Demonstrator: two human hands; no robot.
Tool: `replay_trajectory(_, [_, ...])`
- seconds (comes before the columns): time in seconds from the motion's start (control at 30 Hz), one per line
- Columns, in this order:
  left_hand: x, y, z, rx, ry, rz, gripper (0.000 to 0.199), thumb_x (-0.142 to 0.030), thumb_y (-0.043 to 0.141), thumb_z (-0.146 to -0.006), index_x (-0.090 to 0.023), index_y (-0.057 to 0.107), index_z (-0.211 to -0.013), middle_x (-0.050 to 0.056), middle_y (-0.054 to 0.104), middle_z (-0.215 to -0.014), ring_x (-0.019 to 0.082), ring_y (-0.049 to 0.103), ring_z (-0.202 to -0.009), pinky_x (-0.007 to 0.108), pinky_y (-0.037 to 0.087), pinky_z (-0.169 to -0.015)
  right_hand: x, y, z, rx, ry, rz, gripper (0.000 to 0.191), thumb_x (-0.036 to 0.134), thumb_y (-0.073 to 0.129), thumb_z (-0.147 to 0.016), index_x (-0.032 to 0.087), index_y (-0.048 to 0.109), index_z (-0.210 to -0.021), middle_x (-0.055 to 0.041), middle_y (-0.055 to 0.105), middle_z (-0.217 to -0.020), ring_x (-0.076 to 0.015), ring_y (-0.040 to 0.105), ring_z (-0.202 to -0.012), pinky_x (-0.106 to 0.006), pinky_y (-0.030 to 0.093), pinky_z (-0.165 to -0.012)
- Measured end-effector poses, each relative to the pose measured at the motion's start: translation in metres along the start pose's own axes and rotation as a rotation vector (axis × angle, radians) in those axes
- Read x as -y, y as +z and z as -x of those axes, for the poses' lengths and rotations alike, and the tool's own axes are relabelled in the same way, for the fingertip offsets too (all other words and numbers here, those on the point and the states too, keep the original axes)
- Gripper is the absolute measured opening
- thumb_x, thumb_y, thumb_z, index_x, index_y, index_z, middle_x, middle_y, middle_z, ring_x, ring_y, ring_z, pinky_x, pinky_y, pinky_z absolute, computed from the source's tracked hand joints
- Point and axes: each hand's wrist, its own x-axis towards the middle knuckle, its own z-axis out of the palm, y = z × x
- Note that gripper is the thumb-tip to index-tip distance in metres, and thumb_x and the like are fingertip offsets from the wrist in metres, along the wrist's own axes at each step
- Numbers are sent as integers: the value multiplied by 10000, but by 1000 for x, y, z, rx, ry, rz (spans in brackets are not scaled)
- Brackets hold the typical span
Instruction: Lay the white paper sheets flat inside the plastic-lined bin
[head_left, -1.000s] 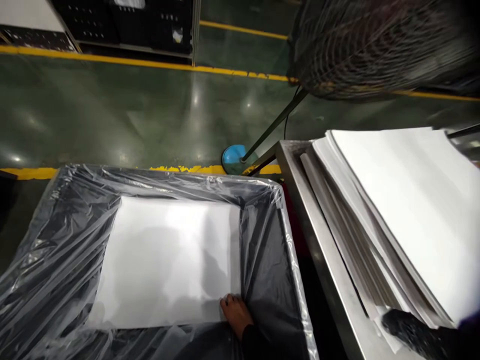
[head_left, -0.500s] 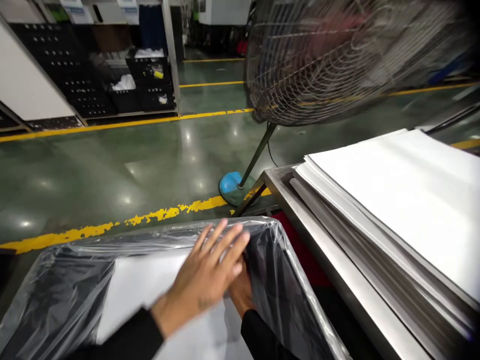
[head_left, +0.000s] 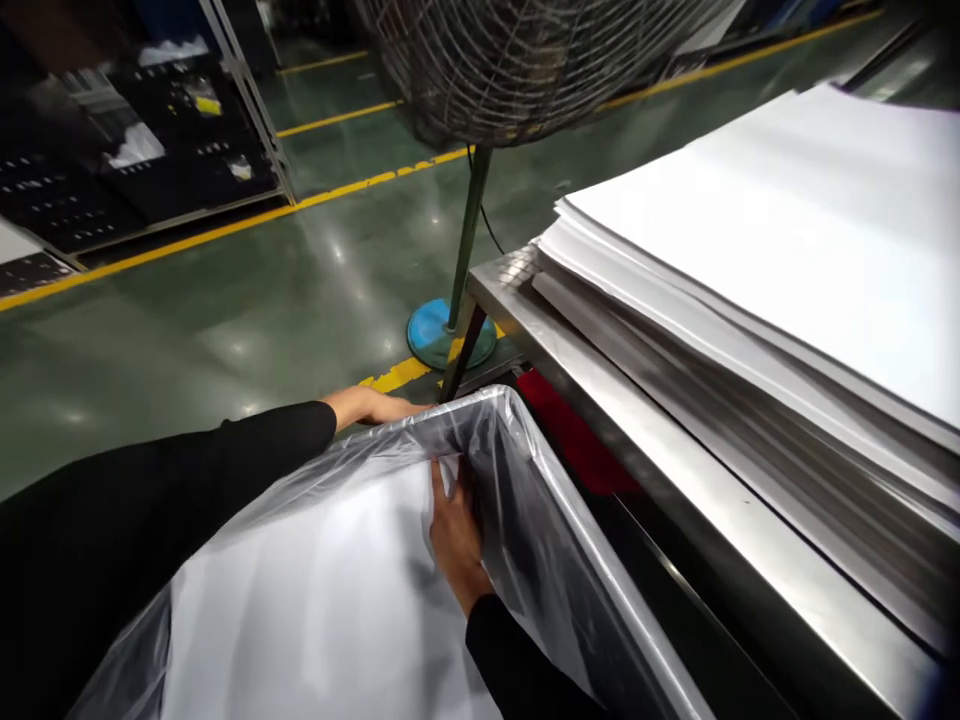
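No text or labels are legible anywhere.

My sleeves were black. On the steel table, silver and streaked with reflections, lay a stack of white sheets. Just left of the table, a clear plastic liner shone over a white sheet, with a red cloth showing between them. Beyond the table's far end, a blue fan base sat on a glossy green floor, beside a chipped yellow line. Above it, a dark wire fan guard made a ringed pattern.
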Motion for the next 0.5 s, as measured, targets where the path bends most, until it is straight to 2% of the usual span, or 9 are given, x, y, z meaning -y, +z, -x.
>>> replay_trajectory(0.13, [-5,2,-11,41,-24,41,422,-464,588,-892,-157,627,-1179,99,693,-1180,276,658,-1067,526,524,-938,4,6,-3,-31,35,40,839,-54,384,-817,260,83,-1534,-265,246,-1569,-415,360,-1397,-502,399,-1071])
replay_trajectory(0.2, [-10,0,-8,48,33,76,434,-464,580,-898,-163,617,-1208,105,683,-1219,285,645,-1105,537,513,-959,5,4,-5,-37,39,51,813,-57,349,-824,263,119,-1535,-244,290,-1559,-400,360,-1402,-497,398,-1072])
replay_trajectory(0.27, [-15,-7,6,43,132,110,470,-459,557,-912,-185,567,-1293,110,612,-1358,301,568,-1237,559,450,-1039,5,-3,-6,-37,44,51,807,-68,329,-812,283,191,-1526,-210,323,-1553,-393,352,-1408,-501,408,-1062])
replay_trajectory(0.33, [-16,-20,33,22,216,133,532,-458,524,-929,-231,455,-1405,96,455,-1523,304,443,-1366,573,353,-1121,6,-11,-5,-34,43,44,754,-59,323,-811,239,295,-1503,-228,341,-1533,-415,360,-1394,-519,417,-1042])
replay_trajectory(0.4, [-5,-35,75,-24,243,147,586,-474,481,-945,-283,324,-1477,77,317,-1606,284,383,-1411,566,292,-1157,12,-16,3,-25,20,29,674,-32,336,-814,143,380,-1463,-278,370,-1490,-446,407,-1340,-543,426,-1012])
replay_trajectory(0.43, [5,-41,100,-54,232,153,595,-486,460,-951,-299,287,-1490,73,304,-1612,272,395,-1405,555,283,-1161,18,-17,9,-14,-12,16,636,-19,345,-815,106,419,-1435,-287,397,-1466,-446,434,-1307,-551,426,-1004])
replay_trajectory(0.5, [36,-45,153,-95,160,159,591,-511,413,-965,-296,259,-1494,70,317,-1607,233,398,-1405,508,275,-1165,39,-14,24,29,-140,-30,566,12,373,-829,106,501,-1373,-239,486,-1416,-400,471,-1267,-522,420,-1026])
